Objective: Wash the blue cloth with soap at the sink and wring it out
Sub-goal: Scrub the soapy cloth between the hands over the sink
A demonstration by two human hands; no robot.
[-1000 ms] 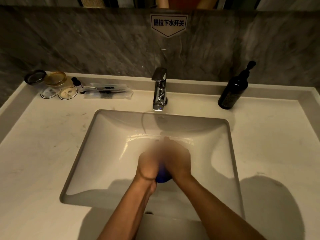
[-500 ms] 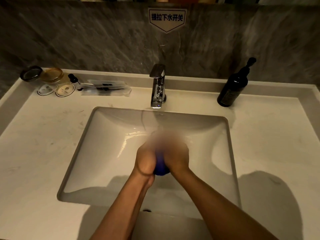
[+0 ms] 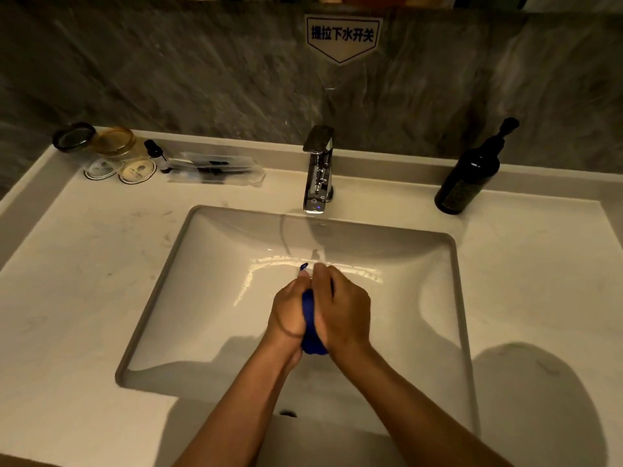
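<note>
I'm at a hotel-style bathroom vanity: an undermount basin set in a pale worktop, chrome tap, pump bottle, packaged toiletries, marble backsplash.

- Two bare forearms come in from the near edge, with no sleeves showing on either one.
- The left hand has a thin dark band looped round its wrist, like a hair tie or slim cord.
- The right hand wears nothing that shows: no ring, watch or band on the back of it or on its wrist.
- The fingers are bare, without gloves; nails are too dim to make out.
</note>
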